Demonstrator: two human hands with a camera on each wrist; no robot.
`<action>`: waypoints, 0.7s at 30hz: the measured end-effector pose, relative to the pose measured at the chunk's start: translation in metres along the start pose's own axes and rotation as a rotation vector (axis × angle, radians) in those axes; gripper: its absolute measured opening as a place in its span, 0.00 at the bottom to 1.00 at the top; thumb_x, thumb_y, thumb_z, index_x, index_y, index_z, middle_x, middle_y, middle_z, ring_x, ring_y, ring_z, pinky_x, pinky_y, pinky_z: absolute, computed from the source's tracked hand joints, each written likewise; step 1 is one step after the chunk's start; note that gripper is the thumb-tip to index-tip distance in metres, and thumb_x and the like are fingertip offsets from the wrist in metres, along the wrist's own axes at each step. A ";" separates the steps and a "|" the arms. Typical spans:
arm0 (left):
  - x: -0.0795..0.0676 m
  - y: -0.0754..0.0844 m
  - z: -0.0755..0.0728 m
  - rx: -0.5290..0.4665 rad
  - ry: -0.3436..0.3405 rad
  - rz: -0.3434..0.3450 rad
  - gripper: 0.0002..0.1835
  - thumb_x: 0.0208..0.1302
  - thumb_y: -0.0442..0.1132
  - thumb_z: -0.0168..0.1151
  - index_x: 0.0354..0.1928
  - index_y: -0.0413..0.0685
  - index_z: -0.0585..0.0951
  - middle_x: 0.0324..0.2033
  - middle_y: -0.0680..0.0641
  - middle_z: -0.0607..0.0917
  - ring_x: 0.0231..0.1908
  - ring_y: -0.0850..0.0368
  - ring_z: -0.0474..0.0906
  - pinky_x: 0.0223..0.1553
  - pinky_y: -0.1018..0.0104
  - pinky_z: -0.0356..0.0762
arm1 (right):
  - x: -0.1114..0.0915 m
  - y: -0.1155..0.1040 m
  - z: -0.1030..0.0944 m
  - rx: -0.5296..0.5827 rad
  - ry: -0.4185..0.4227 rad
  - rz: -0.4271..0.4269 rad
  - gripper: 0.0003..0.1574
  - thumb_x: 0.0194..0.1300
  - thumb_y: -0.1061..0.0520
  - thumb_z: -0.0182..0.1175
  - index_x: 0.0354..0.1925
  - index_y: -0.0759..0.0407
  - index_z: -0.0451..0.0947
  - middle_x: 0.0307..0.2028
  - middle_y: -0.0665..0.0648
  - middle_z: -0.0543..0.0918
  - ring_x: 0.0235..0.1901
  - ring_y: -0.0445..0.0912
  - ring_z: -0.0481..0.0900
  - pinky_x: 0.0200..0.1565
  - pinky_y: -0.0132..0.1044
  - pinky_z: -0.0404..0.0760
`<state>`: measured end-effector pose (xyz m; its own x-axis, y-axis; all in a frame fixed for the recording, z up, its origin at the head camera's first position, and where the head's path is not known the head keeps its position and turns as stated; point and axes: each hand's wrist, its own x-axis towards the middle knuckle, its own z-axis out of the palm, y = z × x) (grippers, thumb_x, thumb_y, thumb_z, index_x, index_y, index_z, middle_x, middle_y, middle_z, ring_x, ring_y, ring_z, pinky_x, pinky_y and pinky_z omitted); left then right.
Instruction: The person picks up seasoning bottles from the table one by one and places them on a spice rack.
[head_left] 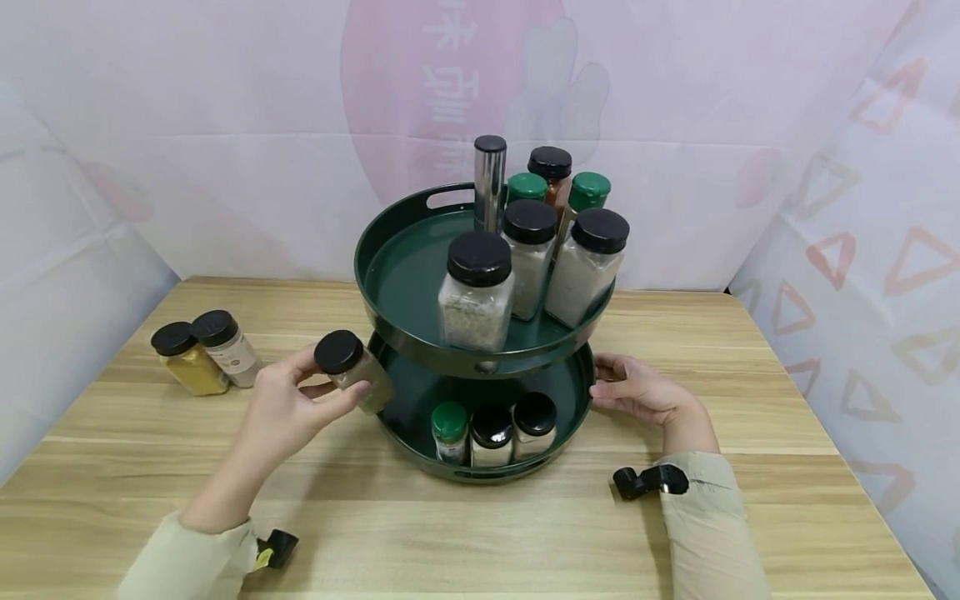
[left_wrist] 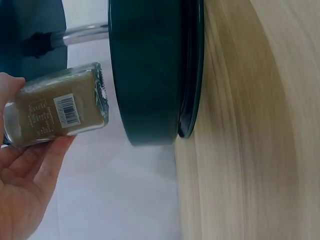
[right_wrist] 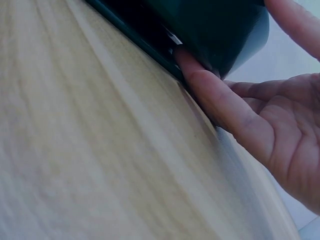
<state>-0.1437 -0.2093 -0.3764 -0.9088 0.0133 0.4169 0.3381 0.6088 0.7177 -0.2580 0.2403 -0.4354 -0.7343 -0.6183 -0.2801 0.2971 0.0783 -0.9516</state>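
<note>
My left hand [head_left: 288,400] holds a square spice jar [head_left: 367,379] tilted, with a black lid and brownish powder inside. Its barcode label shows in the left wrist view. The jar is beside the left rim of the lower tier [head_left: 405,408] of a dark green two-tier round rack. At the right side of that tier my right hand [head_left: 637,387] grips the wall, one finger at its base and another digit at the rim in the right wrist view. Toward the front of the lower tier stand a green-lidded jar [head_left: 450,433] and two black-lidded jars [head_left: 491,437].
Several black- and green-lidded jars, including a front jar [head_left: 476,304], crowd the right of the upper tier [head_left: 408,250] around its metal post [head_left: 489,187]. A yellow-powder jar [head_left: 197,371] and a labelled jar [head_left: 236,354] lean together on the wooden table [head_left: 480,542].
</note>
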 end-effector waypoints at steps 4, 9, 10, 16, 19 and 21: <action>0.001 0.002 0.008 -0.062 -0.054 0.026 0.17 0.52 0.31 0.75 0.45 0.42 0.83 0.33 0.54 0.85 0.37 0.75 0.80 0.40 0.80 0.82 | 0.000 0.000 0.000 0.000 -0.004 -0.004 0.52 0.66 0.67 0.61 0.73 0.77 0.39 0.60 0.59 0.68 0.53 0.40 0.77 0.55 0.32 0.81; 0.002 0.002 0.017 -0.106 -0.145 0.051 0.19 0.52 0.31 0.76 0.48 0.42 0.83 0.40 0.46 0.88 0.40 0.74 0.82 0.41 0.74 0.84 | 0.000 0.001 -0.001 0.003 -0.006 -0.006 0.52 0.66 0.67 0.61 0.73 0.77 0.39 0.60 0.60 0.68 0.53 0.40 0.77 0.55 0.32 0.81; 0.003 0.001 0.019 -0.107 -0.161 0.050 0.20 0.52 0.31 0.76 0.48 0.42 0.83 0.41 0.45 0.89 0.40 0.74 0.82 0.41 0.73 0.85 | 0.000 0.001 -0.001 0.005 -0.007 -0.006 0.52 0.66 0.67 0.61 0.74 0.77 0.39 0.60 0.60 0.68 0.53 0.40 0.77 0.55 0.32 0.81; 0.005 -0.002 0.026 -0.131 -0.253 0.036 0.20 0.54 0.33 0.76 0.49 0.40 0.83 0.43 0.43 0.88 0.43 0.74 0.81 0.42 0.67 0.86 | 0.000 0.001 -0.001 0.006 -0.010 -0.006 0.52 0.66 0.67 0.61 0.74 0.77 0.38 0.62 0.63 0.66 0.53 0.40 0.77 0.56 0.32 0.81; 0.006 -0.002 0.029 -0.153 -0.297 0.042 0.20 0.55 0.34 0.75 0.50 0.39 0.82 0.45 0.42 0.87 0.45 0.72 0.81 0.43 0.66 0.86 | 0.000 0.002 -0.002 0.001 -0.005 -0.004 0.52 0.66 0.67 0.61 0.74 0.77 0.38 0.64 0.66 0.64 0.54 0.40 0.77 0.55 0.32 0.81; 0.006 -0.002 0.031 -0.163 -0.320 0.049 0.20 0.56 0.35 0.75 0.51 0.39 0.82 0.45 0.42 0.87 0.45 0.71 0.81 0.43 0.66 0.86 | 0.000 0.002 -0.002 -0.001 -0.004 -0.004 0.52 0.66 0.67 0.61 0.74 0.77 0.38 0.66 0.67 0.63 0.54 0.40 0.77 0.56 0.32 0.81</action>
<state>-0.1579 -0.1859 -0.3928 -0.9125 0.3024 0.2755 0.3938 0.4669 0.7918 -0.2586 0.2418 -0.4373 -0.7328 -0.6219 -0.2761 0.2941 0.0765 -0.9527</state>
